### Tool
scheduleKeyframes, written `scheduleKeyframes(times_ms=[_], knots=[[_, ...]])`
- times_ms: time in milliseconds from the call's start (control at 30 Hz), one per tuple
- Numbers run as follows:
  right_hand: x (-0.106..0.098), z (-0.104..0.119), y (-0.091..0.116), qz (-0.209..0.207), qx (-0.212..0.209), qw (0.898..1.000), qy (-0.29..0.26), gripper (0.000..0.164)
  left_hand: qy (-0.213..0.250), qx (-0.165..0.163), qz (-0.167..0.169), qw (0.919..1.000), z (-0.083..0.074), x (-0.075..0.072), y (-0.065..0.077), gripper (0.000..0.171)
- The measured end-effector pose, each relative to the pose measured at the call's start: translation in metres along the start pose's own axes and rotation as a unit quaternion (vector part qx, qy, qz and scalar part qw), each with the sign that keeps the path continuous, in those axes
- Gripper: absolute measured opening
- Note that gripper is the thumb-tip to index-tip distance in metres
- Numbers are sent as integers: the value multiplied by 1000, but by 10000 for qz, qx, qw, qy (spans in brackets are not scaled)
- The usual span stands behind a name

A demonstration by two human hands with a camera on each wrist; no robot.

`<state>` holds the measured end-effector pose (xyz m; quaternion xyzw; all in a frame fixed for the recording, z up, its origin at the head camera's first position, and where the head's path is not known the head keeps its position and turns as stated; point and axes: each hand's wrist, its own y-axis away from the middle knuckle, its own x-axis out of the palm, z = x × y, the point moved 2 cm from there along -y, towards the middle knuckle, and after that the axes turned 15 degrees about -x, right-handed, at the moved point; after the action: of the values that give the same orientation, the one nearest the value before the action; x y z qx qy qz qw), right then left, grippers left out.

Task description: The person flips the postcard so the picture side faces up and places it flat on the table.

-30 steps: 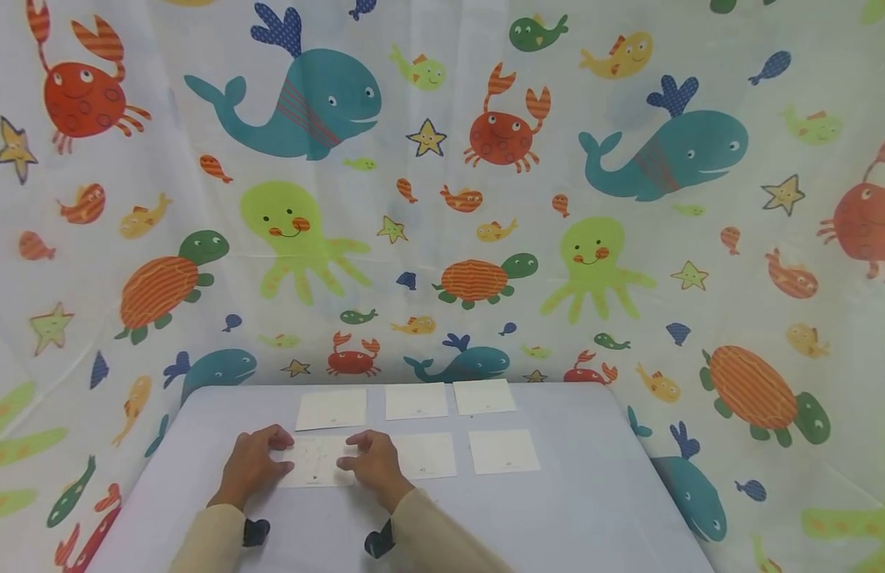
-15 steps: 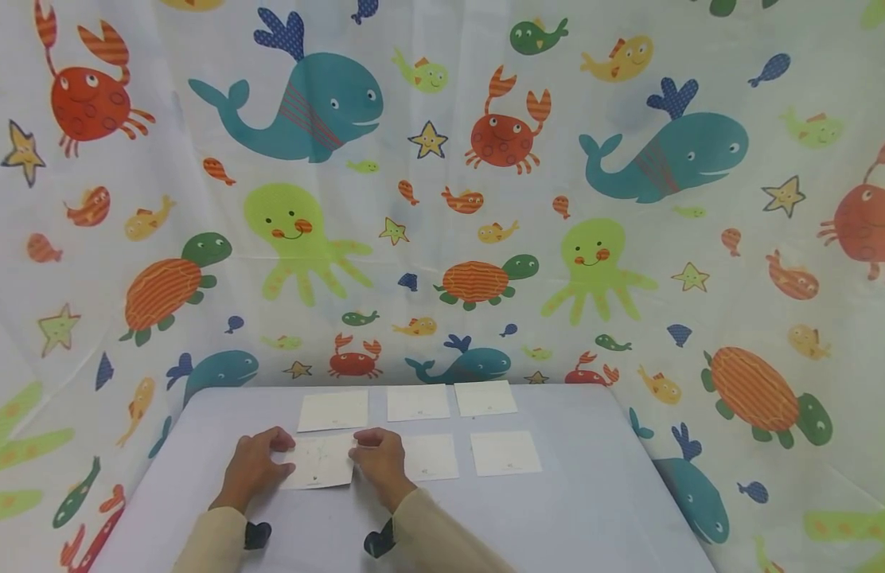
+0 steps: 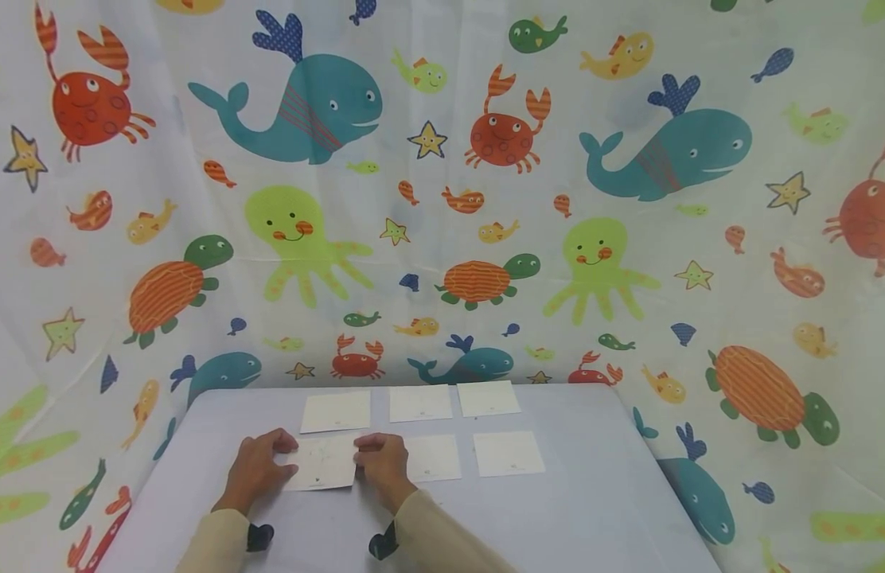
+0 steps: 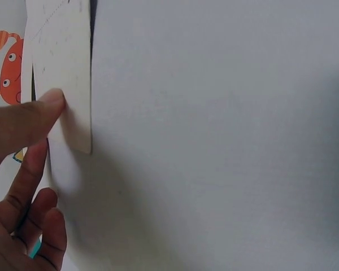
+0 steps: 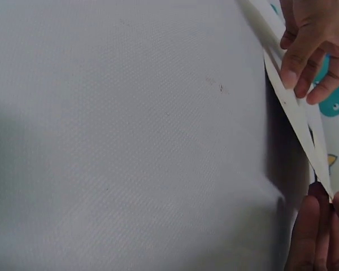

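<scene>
A white paper card with faint markings and a small dark mark near its front edge lies between both hands at the table's left part. My right hand pinches its right edge between thumb and fingers. That edge is raised, with a dark shadow under it in the right wrist view. My left hand is at the card's left side, thumb and index finger spread apart in a C shape. In the left wrist view the left thumb rests on the card near its corner.
Beside the right hand lies another white card, partly covered by it, and a further card to its right. Behind stand a row of three cards: left, middle, right. A sea-animal curtain hangs behind the white table.
My right hand's spread fingers have closed on the card's right edge, and that edge has come up a little. My left hand stays at the left side.
</scene>
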<state>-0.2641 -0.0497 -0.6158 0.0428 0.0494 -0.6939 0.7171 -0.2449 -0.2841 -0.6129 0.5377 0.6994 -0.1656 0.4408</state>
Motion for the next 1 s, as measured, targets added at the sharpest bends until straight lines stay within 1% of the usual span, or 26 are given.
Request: scheduleKeyframes(times_ms=[100, 233, 433, 700, 833, 933, 1000], knots=[[-2, -1, 0, 20, -131, 9999, -58, 23, 46, 17, 25, 10000, -1, 0, 1, 32], [-6, 2, 1, -18, -188, 9998, -103, 24, 140, 41, -9, 9999, 1, 0, 2, 29], [-8, 10, 0, -10, -32, 10000, -88, 22, 354, 66, -32, 9993, 4, -5, 3, 26], [-9, 9, -3, 111, 8, 9998, -142, 22, 553, -132, 63, 9984, 9, -7, 4, 26], [-11, 6, -4, 178, -54, 9997, -163, 20, 567, -94, 78, 9983, 9, -11, 5, 27], [-15, 7, -4, 324, -195, 9993, -53, 17, 565, -55, 84, 9984, 9, -14, 5, 28], [-19, 9, -4, 417, -210, 9989, 0, 17, 575, -41, 117, 9983, 9, -17, 5, 28]])
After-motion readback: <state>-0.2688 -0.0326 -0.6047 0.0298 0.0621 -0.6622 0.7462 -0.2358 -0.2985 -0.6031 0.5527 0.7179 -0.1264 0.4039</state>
